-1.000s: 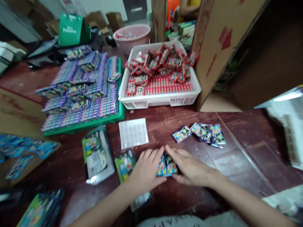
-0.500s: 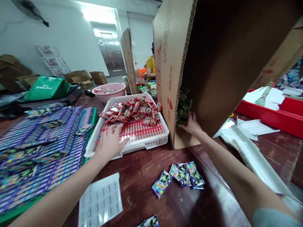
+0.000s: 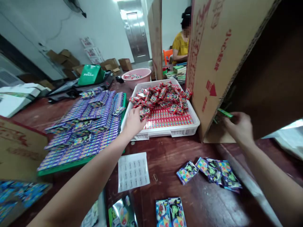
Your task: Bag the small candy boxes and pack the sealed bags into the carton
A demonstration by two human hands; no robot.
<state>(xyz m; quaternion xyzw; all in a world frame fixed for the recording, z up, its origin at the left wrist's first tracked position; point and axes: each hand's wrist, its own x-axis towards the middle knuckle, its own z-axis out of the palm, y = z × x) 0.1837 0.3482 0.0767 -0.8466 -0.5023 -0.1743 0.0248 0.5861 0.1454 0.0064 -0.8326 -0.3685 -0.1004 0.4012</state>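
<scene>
Two bare hands reach forward, seen from the wearer's head. The right hand [image 3: 240,127], at the mouth of a tall cardboard box [image 3: 210,72], has thumb and fingers drawn together, apparently pinching a thin green strip [image 3: 224,112]. The left hand [image 3: 133,122] is among red packets [image 3: 163,94] at the left side of a white tray [image 3: 161,133], fingers curved and partly spread; whether it grips one cannot be told.

The step in hand looks like picking up from both sides at once. By judgement, the next move calls for a firm hold on one red packet and for keeping the strip clear of the box's edge.

In the tray, loose packets are heaped over neat rows. To its left, purple packets [image 3: 110,115] stand in ranks on a green tray [image 3: 78,163], some lying loose on top. On the glossy, dark red table [image 3: 163,171] lie a sheet of printed ovals [image 3: 133,171], a fanned cluster [image 3: 216,171] with a single packet [image 3: 187,172] just beside it, and, nearest the wearer, a side-by-side pair [image 3: 169,212].

Beyond are a pink basin [image 3: 137,83], a green bag [image 3: 90,75], a metal door [image 3: 136,34] and a co-worker in a yellow top [image 3: 180,44].
</scene>
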